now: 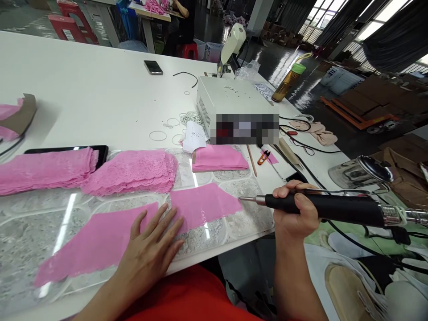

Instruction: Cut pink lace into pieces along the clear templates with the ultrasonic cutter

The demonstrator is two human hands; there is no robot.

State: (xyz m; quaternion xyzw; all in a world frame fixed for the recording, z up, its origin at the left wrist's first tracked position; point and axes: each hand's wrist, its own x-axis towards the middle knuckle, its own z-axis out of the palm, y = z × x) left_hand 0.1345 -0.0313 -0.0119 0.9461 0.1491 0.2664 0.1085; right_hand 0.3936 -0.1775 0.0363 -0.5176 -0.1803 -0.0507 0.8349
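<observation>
Left hand (150, 249), lower centre, flat across two pink pieces (203, 205); right hand (298, 211), lower right, holding black tool (347, 208); box (237, 96), upper centre.

Blk phone (153, 67), amber btl (286, 86) w/ grn cap (298, 68), red stools (63, 21), lidded glass mug (346, 173)

head-worn view, facing forward and down, close over white table (100, 98)

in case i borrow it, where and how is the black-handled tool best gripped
Probably by the black handle, from the near side, like the right hand: the handle is long, thick and sideways, with the slim metal tip pointing left at the pink piece.
</observation>
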